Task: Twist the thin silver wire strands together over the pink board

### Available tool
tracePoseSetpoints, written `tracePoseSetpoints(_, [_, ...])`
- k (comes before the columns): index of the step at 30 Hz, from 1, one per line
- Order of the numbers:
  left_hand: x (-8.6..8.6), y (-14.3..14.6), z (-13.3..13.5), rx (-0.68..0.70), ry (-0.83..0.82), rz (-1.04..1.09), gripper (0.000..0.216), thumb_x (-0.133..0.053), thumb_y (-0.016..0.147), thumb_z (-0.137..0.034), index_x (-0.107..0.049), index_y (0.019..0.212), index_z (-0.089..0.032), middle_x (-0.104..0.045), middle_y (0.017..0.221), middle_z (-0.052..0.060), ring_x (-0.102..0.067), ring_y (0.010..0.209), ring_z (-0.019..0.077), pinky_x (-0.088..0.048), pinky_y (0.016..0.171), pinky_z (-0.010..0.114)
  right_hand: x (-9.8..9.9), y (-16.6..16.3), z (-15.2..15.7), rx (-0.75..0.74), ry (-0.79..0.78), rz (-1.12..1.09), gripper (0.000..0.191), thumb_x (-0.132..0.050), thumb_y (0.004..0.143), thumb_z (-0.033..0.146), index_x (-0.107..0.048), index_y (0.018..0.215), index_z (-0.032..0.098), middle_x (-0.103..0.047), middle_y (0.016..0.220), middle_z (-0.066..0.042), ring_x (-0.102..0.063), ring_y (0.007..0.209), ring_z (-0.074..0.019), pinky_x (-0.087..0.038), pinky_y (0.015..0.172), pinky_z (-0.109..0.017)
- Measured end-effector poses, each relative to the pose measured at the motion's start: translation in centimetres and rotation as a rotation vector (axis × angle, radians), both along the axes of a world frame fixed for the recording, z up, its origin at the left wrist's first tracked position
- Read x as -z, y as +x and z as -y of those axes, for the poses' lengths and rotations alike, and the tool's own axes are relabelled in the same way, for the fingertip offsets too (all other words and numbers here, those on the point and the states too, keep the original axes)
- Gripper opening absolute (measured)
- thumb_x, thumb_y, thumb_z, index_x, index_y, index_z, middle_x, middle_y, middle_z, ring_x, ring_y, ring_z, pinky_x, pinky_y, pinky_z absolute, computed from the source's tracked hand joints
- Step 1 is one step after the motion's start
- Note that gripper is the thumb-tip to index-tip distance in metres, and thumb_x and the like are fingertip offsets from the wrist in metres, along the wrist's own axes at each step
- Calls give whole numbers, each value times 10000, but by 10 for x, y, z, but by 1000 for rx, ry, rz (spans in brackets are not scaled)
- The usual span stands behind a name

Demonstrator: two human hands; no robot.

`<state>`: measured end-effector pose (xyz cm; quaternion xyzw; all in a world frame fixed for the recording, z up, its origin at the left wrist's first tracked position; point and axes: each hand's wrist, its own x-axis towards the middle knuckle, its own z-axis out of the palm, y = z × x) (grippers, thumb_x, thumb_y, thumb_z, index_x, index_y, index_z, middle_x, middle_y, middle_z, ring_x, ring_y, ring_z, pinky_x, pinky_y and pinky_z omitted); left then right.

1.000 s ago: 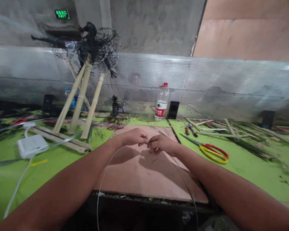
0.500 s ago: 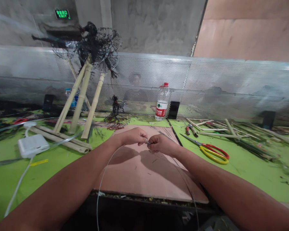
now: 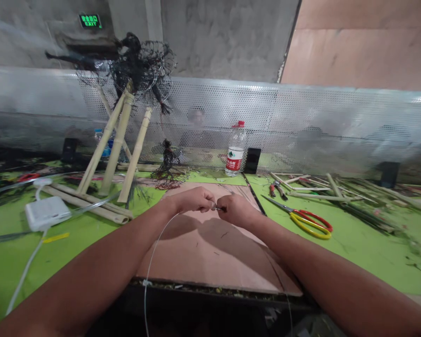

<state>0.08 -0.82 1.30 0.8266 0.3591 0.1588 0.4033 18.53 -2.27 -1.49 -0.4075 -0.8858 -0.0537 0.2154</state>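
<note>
Over a brown board [image 3: 203, 252] my left hand [image 3: 193, 199] and my right hand [image 3: 235, 209] meet, fingertips almost touching. Both pinch a thin pale wire [image 3: 153, 252] at one spot between them. From there the wire curves down on each side and loops back toward me past the board's near edge. Both sets of fingers are curled closed around the wire.
Yellow-handled scissors [image 3: 307, 221] and small pliers [image 3: 276, 189] lie right of the board on the green mat [image 3: 354, 243]. Behind stand a water bottle [image 3: 235, 150], a bamboo tripod [image 3: 117, 145] with tangled black wire, and a perforated metal screen [image 3: 301, 126]. A white adapter [image 3: 46, 211] sits left.
My right hand has rolled slightly, its fist turning closer to the left hand. The wire loop has shifted a little to the right. Nothing else has moved.
</note>
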Motion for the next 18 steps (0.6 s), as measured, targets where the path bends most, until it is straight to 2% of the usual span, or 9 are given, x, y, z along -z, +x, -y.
tracePoseSetpoints(3, [-1, 1, 1, -22, -20, 29, 144, -514, 646, -271, -556, 646, -133, -455, 480, -37, -320, 428, 67, -214, 420, 209, 1, 0, -1, 21, 48, 32, 150, -466, 674, 151, -616, 671, 153, -608, 709, -60, -484, 639, -133, -312, 586, -237])
tracePoseSetpoints(6, [-1, 1, 1, -1, -11, 50, 158, -522, 656, -286, -550, 627, -133, -454, 482, -37, -331, 436, 65, -229, 432, 205, 3, 2, -4, -12, -77, -100, 135, -514, 660, 153, -620, 743, 151, -605, 767, -52, -503, 693, -135, -348, 625, -231])
tracePoseSetpoints(9, [-2, 1, 1, 46, 5, 24, 186, -524, 668, -300, -539, 590, -132, -460, 482, -31, -337, 440, 62, -241, 440, 203, 4, 7, -8, -165, -466, -249, 130, -554, 694, 230, -604, 776, 142, -587, 728, -25, -506, 646, -116, -372, 587, -217])
tracePoseSetpoints(11, [-3, 0, 2, 60, 9, 6, 205, -525, 680, -320, -554, 608, -130, -461, 485, -32, -329, 433, 60, -231, 430, 203, 4, 11, -8, -267, -793, -332, 199, -563, 729, 319, -589, 790, 131, -565, 676, -13, -503, 585, -103, -384, 550, -216])
tracePoseSetpoints(13, [-4, -1, 2, 73, 14, -9, 220, -522, 690, -340, -586, 666, -131, -459, 493, -35, -317, 427, 59, -215, 417, 204, 1, 13, -7, -325, -1042, -445, 307, -552, 752, 410, -579, 843, 118, -541, 659, -10, -488, 536, -92, -384, 507, -215])
tracePoseSetpoints(16, [-5, -2, 3, 106, 4, -12, 239, -520, 695, -349, -611, 733, -131, -454, 501, -39, -303, 425, 59, -200, 410, 206, -5, 15, -5, -355, -1238, -610, 403, -494, 784, 494, -567, 895, 113, -513, 659, -7, -440, 487, -74, -344, 446, -205])
tracePoseSetpoints(18, [-4, -2, 3, 125, -13, 7, 233, -521, 693, -343, -603, 721, -127, -453, 503, -37, -309, 435, 60, -211, 422, 204, -7, 16, -5, -355, -1312, -652, 382, -518, 776, 481, -564, 879, 116, -510, 663, -4, -424, 483, -67, -323, 441, -200])
